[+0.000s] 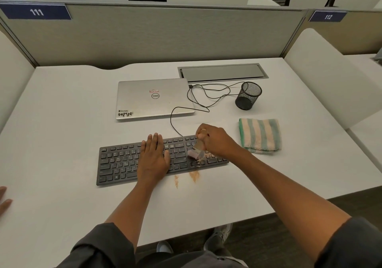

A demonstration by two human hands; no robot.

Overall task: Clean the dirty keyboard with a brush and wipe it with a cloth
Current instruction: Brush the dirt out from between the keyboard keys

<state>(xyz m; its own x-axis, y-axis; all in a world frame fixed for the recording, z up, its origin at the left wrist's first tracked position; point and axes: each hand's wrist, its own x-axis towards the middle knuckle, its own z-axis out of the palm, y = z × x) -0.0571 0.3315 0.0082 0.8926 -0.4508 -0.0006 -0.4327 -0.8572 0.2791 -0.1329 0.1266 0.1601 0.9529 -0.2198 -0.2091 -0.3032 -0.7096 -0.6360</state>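
White desk (62, 123) before grey partition (144, 36) (numbered 111), dark floor (279, 236).

Closed silver laptop (154, 99) lay on white desk (62, 133), black mesh pen cup (248, 95) right of it, beside recessed cable hatch (222, 72)

Keyboard (124, 162) black; cloth (260, 135) green-and-cream striped; laptop (154, 99) silver; mesh cup (248, 95) black; table (62, 123) white; crumbs (194, 175) orange-brown.

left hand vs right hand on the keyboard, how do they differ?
The left hand lies flat with straight fingers, pressing on the middle of the keyboard; the right hand is curled round a brush. The left holds nothing; the right works the bristles at the keyboard's right end, over tan crumbs. Both are over the keyboard.
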